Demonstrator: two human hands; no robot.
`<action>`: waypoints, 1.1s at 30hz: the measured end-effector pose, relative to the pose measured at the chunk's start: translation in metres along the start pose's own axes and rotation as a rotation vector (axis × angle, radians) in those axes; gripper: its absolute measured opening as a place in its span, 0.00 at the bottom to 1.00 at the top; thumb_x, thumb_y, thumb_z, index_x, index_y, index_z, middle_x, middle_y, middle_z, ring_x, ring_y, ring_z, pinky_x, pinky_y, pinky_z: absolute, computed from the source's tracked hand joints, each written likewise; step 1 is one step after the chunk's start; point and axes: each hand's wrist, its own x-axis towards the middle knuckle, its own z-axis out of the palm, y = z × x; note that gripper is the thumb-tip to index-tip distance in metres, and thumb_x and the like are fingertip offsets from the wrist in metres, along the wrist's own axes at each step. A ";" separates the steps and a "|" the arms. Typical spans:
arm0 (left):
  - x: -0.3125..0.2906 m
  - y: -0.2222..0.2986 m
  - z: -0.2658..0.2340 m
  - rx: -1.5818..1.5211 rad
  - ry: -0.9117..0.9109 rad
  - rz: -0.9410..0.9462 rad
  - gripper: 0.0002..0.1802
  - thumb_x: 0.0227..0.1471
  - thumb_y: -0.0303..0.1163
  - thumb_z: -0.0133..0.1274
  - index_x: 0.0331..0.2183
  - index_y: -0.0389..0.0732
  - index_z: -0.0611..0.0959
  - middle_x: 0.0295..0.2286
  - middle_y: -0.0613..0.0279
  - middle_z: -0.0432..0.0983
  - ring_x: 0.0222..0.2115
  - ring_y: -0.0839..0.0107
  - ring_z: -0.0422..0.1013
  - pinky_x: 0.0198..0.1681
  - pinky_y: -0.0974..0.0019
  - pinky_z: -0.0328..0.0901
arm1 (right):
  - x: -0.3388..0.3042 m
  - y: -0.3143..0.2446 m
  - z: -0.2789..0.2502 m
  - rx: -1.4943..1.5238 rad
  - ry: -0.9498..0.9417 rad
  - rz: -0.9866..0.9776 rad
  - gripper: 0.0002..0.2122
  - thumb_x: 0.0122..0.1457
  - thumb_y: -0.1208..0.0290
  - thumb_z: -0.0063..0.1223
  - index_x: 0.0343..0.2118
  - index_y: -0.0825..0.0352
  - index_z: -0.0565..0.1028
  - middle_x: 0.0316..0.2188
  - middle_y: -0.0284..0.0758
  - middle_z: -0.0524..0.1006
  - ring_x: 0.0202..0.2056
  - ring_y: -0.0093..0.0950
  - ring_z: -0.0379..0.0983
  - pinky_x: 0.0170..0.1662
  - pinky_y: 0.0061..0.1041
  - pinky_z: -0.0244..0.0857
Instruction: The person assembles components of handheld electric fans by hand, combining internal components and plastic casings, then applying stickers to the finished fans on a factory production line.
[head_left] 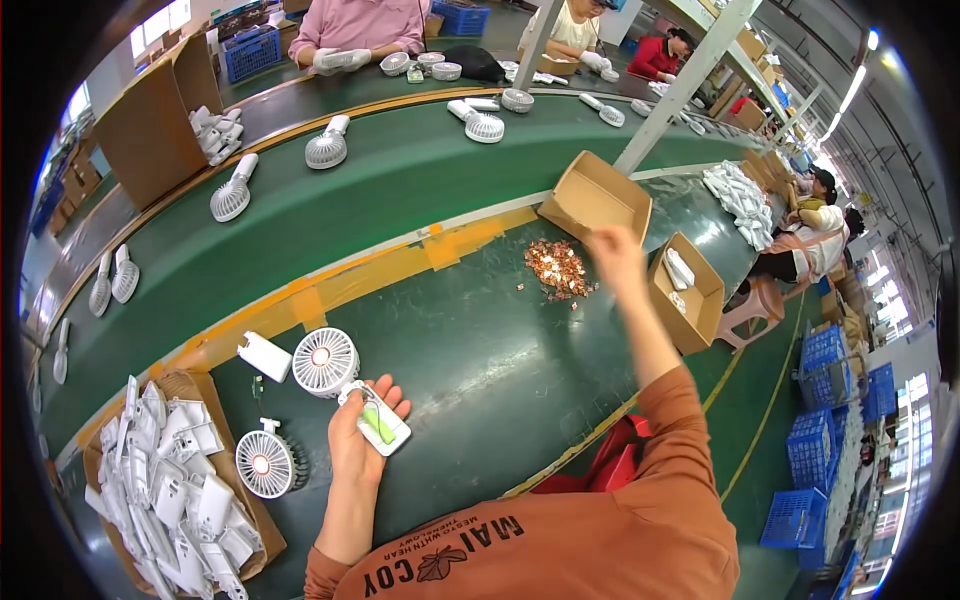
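My left hand (pixel 358 438) is closed around the handle of a white handheld fan (pixel 325 362). The handle lies face up, its cover off, with a green battery (pixel 379 424) and thin wires showing inside. My right hand (pixel 614 255) reaches over the bench at the front edge of an open cardboard box (pixel 603 190); its fingers are smeared and partly hidden. Just left of it lies a pile of small copper-coloured pieces (pixel 556 268). A second white fan (pixel 266 463) and a white handle cover (pixel 265 356) rest near my left hand.
A carton (pixel 262 520) heaped with white plastic shells stands at the left. On the right, another box (pixel 690 290) holds a few white parts. Beyond the taped bench edge, a green conveyor (pixel 400 175) carries several fans. Co-workers sit across it and farther right.
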 end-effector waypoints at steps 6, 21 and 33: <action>-0.004 0.005 -0.010 -0.114 0.041 -0.029 0.16 0.56 0.34 0.44 0.43 0.34 0.71 0.45 0.49 0.70 0.42 0.59 0.70 0.49 0.53 0.65 | 0.037 0.220 -0.074 -0.643 0.012 0.414 0.20 0.47 0.63 0.53 0.44 0.66 0.73 0.43 0.46 0.74 0.46 0.41 0.71 0.50 0.36 0.62; 0.005 0.003 -0.003 -0.058 -0.079 0.015 0.14 0.54 0.28 0.46 0.42 0.32 0.70 0.44 0.45 0.70 0.43 0.56 0.71 0.47 0.55 0.69 | 0.042 0.285 -0.125 -0.703 0.236 0.368 0.14 0.48 0.62 0.55 0.31 0.70 0.74 0.29 0.41 0.77 0.32 0.34 0.73 0.37 0.30 0.66; 0.006 0.006 -0.001 -0.109 -0.028 0.045 0.15 0.54 0.27 0.47 0.43 0.33 0.70 0.43 0.48 0.70 0.42 0.58 0.71 0.47 0.55 0.69 | -0.109 -0.080 0.068 0.619 -0.827 0.170 0.11 0.53 0.75 0.56 0.39 0.66 0.72 0.34 0.28 0.73 0.34 0.17 0.68 0.37 0.16 0.63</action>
